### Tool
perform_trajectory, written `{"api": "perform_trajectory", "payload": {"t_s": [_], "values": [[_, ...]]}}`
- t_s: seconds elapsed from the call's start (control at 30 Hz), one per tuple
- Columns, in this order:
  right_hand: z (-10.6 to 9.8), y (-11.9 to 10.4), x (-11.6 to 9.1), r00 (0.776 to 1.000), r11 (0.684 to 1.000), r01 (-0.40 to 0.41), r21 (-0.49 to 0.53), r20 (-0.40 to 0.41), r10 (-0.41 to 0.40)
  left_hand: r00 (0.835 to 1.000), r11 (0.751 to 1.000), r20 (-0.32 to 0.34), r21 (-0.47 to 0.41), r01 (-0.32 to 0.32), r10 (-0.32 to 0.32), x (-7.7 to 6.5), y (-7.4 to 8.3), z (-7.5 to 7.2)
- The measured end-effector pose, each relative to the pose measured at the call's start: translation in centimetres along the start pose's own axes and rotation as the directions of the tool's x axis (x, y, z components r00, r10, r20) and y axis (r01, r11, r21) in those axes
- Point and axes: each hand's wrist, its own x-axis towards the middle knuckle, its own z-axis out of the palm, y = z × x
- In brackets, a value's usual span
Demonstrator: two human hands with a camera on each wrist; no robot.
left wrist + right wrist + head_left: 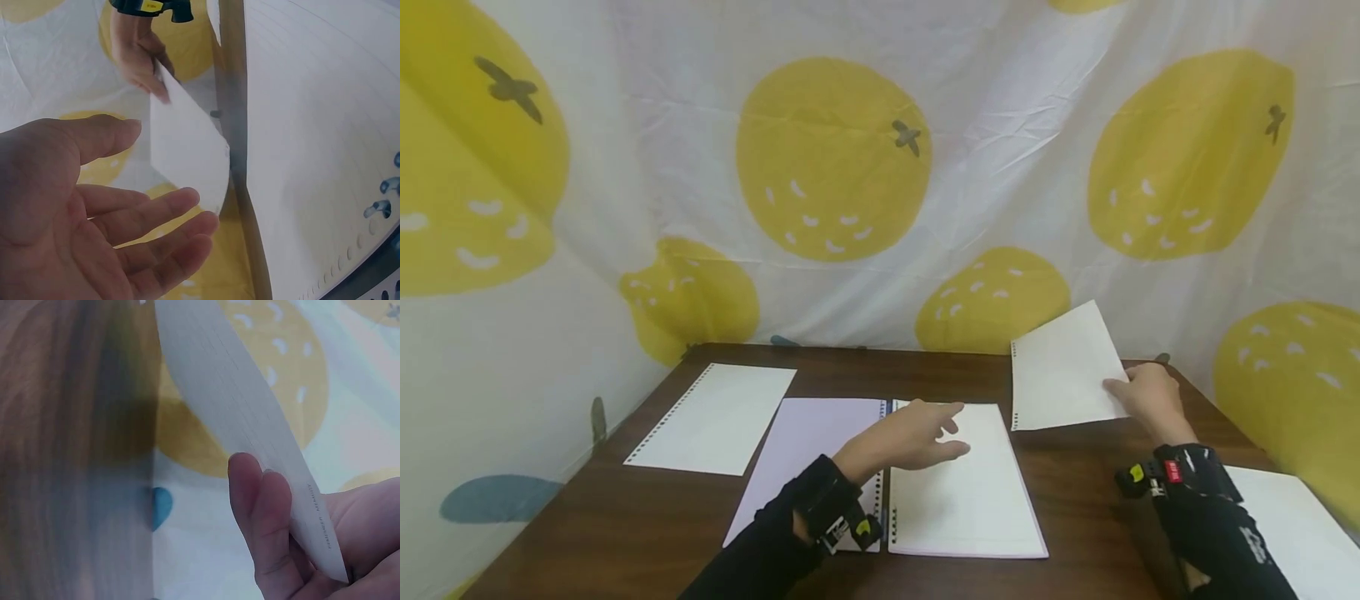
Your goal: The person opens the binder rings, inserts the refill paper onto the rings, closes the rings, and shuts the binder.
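Note:
My right hand (pixel 1152 402) pinches a loose white sheet of paper (pixel 1063 371) by its right edge, thumb on one face and fingers on the other. The sheet is tilted up over the far right of the table, with punched holes down its left edge. In the right wrist view the sheet (pixel 231 394) bends away from the fingers (pixel 272 519). An open ring-hole notebook (pixel 962 508) lies in the middle, lilac on its left side, white page on its right. Above that page my left hand (pixel 910 435) reaches rightward, fingers spread and holding nothing.
Another punched sheet (pixel 718 417) lies on the brown wooden table (pixel 602 533) left of the notebook. At the right edge, partly behind the right forearm, is a further white sheet (pixel 1300 525). A fruit-printed curtain (pixel 985 200) hangs behind the table.

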Motion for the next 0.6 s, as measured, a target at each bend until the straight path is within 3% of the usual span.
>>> {"api": "perform_trajectory", "payload": {"t_s": [0.13, 0.33, 0.6], "values": [[-0.6, -0.1, -0.1, 0.997, 0.998, -0.042, 0.039, 0.070, 0.039, 1.000, 1.000, 0.007, 0.003, 0.020, -0.020, 0.1, -0.2, 0.1], [-1.1, -0.2, -0.1, 0.973, 0.989, -0.122, 0.082, 0.207, 0.103, 0.999, 0.999, -0.006, 0.005, 0.050, -0.049, 0.2, -0.6, 0.1], [-0.9, -1.2, -0.8, 0.965, 0.989, -0.114, 0.097, 0.248, 0.087, 0.995, 0.996, -0.045, -0.011, 0.084, -0.085, 0.7, -1.0, 0.0]]}}
